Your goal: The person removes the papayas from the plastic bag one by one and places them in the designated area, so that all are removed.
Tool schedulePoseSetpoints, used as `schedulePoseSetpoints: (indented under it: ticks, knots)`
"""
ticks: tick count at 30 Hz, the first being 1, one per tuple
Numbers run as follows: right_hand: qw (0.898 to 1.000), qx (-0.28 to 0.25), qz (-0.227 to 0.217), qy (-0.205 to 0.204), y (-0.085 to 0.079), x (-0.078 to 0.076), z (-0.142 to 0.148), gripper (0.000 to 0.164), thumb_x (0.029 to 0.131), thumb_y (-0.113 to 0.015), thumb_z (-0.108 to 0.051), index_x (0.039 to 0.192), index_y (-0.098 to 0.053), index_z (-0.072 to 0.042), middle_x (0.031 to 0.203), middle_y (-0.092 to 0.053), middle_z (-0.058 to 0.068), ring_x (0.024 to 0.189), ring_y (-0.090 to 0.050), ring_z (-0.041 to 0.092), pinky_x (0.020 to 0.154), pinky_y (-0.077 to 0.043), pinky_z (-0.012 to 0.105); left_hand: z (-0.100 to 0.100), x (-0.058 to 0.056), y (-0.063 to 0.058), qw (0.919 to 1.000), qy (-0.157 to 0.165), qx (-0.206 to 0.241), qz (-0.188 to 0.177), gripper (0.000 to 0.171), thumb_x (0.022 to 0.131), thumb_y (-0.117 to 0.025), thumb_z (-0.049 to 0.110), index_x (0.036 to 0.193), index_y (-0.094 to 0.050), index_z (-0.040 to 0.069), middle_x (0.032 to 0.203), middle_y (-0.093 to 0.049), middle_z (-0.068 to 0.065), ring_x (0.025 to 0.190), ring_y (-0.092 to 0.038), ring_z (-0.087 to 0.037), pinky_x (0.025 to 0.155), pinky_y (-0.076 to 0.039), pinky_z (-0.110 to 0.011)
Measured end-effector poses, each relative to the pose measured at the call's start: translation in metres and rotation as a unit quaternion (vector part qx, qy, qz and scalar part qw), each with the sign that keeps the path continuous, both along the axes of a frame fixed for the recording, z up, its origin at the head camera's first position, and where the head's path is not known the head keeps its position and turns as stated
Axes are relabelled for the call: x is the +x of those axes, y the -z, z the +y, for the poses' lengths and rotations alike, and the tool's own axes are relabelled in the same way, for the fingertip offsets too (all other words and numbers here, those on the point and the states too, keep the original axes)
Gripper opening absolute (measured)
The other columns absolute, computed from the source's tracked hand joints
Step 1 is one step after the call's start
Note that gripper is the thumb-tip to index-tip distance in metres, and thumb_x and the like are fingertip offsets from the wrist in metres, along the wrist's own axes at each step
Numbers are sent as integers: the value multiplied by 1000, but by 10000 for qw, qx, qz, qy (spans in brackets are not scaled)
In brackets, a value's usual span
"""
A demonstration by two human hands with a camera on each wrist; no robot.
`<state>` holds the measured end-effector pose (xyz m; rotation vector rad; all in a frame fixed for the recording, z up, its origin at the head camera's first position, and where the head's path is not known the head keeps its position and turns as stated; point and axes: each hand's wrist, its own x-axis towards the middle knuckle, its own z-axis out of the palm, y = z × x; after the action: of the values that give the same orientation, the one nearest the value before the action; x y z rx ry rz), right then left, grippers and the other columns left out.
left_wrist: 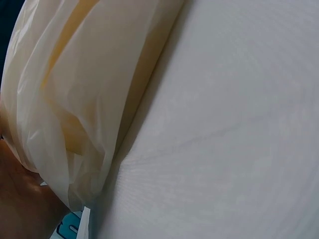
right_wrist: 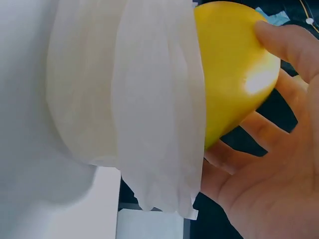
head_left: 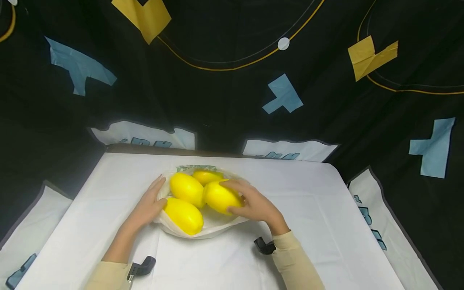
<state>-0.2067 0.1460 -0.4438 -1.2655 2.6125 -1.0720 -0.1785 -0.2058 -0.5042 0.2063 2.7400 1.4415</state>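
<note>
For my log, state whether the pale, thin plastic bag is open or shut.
Open: the bag gapes upward, with four glossy yellow lemon-shaped objects visible inside in the head view.

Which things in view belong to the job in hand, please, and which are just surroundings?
Part of the job:
four yellow lemons
pale bag around them
left hand, touching the bag
right hand, gripping one lemon

Just surroundings:
blue patches
yellow patches
black backdrop
</note>
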Motion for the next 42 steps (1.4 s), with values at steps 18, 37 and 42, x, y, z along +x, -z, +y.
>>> schedulePoseSetpoints:
  ticks: [18,37,42]
  knots:
    - [9598,-1446,-523,2350,-9,-21,24,64,84,-76,-25,140,-48,-36,135,-51,-6,99,-60,28,69,-59,36,-1,-1,-2,10000,-14,-17,-40,71,91,-48,3,154,-15,-3,162,-4,-17,146,-4,-42,115,-7,-61]
    - [9084,-1399,-448,3915,0,-48,60,65,82,-76,-34,141,-50,-31,129,-54,6,81,-64,32,67,-59,38,-2,-1,0,9999,-14,43,-95,73,91,-47,2,155,-12,0,162,-2,-16,146,-3,-41,115,-6,-62]
    - [9013,-1110,-488,4160,9,-53,68,66,82,-75,-35,143,-50,-27,126,-54,11,86,-63,30,70,-58,40,-1,0,1,10000,23,59,-49,73,91,-47,3,155,-13,0,162,-3,-16,146,-3,-41,115,-7,-62]
